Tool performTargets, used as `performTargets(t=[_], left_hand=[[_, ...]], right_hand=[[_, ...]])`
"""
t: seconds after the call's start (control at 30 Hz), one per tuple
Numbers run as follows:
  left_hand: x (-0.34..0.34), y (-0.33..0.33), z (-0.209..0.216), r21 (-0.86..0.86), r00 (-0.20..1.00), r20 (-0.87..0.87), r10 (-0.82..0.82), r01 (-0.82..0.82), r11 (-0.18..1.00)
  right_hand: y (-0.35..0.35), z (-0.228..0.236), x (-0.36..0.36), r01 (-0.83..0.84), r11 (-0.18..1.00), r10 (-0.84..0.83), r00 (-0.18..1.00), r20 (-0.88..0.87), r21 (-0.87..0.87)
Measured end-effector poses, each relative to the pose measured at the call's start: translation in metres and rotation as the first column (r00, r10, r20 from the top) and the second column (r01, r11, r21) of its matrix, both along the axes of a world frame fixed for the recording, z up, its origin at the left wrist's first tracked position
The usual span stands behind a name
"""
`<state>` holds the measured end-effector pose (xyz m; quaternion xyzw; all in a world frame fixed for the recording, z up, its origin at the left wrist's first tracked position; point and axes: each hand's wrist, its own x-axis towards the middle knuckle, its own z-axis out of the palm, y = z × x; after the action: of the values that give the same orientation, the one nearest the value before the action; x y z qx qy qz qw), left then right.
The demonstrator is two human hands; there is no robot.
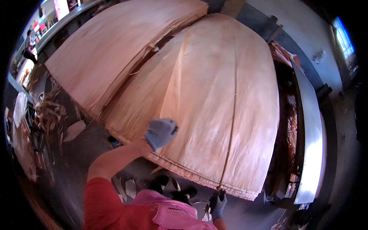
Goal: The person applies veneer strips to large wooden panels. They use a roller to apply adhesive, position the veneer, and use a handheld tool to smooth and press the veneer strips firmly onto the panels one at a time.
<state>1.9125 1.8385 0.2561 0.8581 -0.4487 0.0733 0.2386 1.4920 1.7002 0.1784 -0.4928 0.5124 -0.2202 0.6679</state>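
A broad stack of thin wood veneer sheets (pixel 207 107) lies in front of me. My left hand (pixel 161 133), in a grey glove with dark fingertips, is over the stack's near left part with its fingers curled; whatever is in them is hidden. A paler, raised-looking strip of veneer (pixel 173 84) runs from near this hand toward the far side. My right hand (pixel 218 205), also gloved, is closed at the near edge around the end of a long thin stick (pixel 231 138). The stick lies across the top sheet, pointing away from me.
A second veneer stack (pixel 122 46) stands to the left, a narrow gap between them. Scrap strips (pixel 50 111) litter the floor at left. A pale, shiny panel (pixel 309 153) stands along the right. At the far left, a person (pixel 29 50) is near a bright opening.
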Motion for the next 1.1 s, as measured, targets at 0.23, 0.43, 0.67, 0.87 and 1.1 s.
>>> performTargets(t=[0.23, 0.43, 0.67, 0.87, 1.1], left_hand=[[-0.086, -0.152, -0.019, 0.095, 0.922, -0.019, -0.388, 0.388, 0.917], [-0.144, -0.233, -0.065, 0.235, 0.828, -0.124, -0.547, 0.56, 0.794], [-0.175, -0.274, -0.04, 0.334, 0.7, -0.317, -0.639, 0.713, 0.616], [-0.117, -0.206, -0.07, -0.215, 0.767, -0.295, -0.571, 0.529, 0.821], [-0.045, -0.059, -0.091, -0.207, 0.817, -0.52, -0.249, 0.162, 0.965]], right_hand=[[0.034, 0.019, 0.009, -0.607, 0.633, 0.252, 0.749, -0.613, -0.48], [0.02, -0.007, 0.035, -0.81, 0.497, 0.366, 0.521, -0.771, -0.311], [-0.01, -0.026, 0.091, -0.783, 0.54, 0.477, 0.587, -0.654, -0.309], [-0.004, -0.036, 0.101, -0.72, 0.586, 0.421, 0.663, -0.62, -0.372], [-0.05, -0.017, 0.077, -0.74, 0.594, 0.334, 0.584, -0.74, -0.315]])
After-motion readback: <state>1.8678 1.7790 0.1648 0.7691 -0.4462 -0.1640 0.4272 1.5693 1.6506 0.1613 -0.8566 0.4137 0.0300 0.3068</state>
